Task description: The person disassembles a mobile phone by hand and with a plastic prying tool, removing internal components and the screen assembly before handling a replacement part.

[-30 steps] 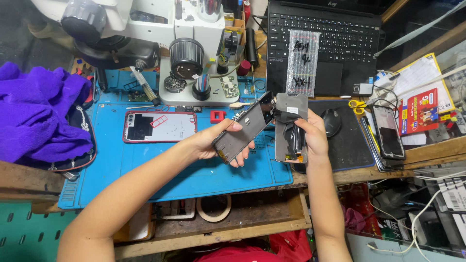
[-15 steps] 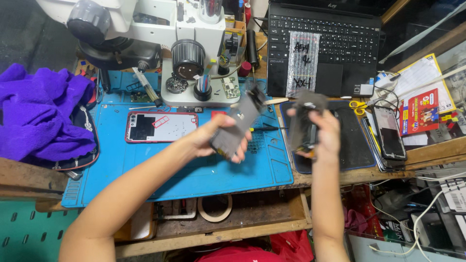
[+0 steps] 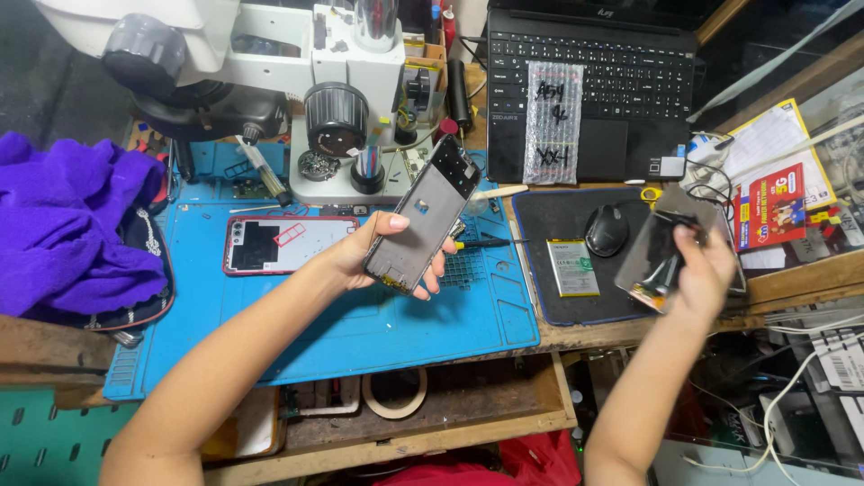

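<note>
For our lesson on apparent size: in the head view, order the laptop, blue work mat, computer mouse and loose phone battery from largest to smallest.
1. blue work mat
2. laptop, partly cut off by the frame
3. phone battery
4. computer mouse, close to the battery, so unsure

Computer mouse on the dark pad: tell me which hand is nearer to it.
Right. The right hand is just right of the computer mouse, holding a dark screen panel; the left hand is farther left over the blue mat.

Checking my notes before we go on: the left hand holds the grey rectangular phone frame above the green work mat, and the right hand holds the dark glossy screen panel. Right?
Not quite. The head view shows the work mat is blue, not green. The rest stands: the left hand holds the grey rectangular phone frame above it, and the right hand holds the dark glossy screen panel.
</note>
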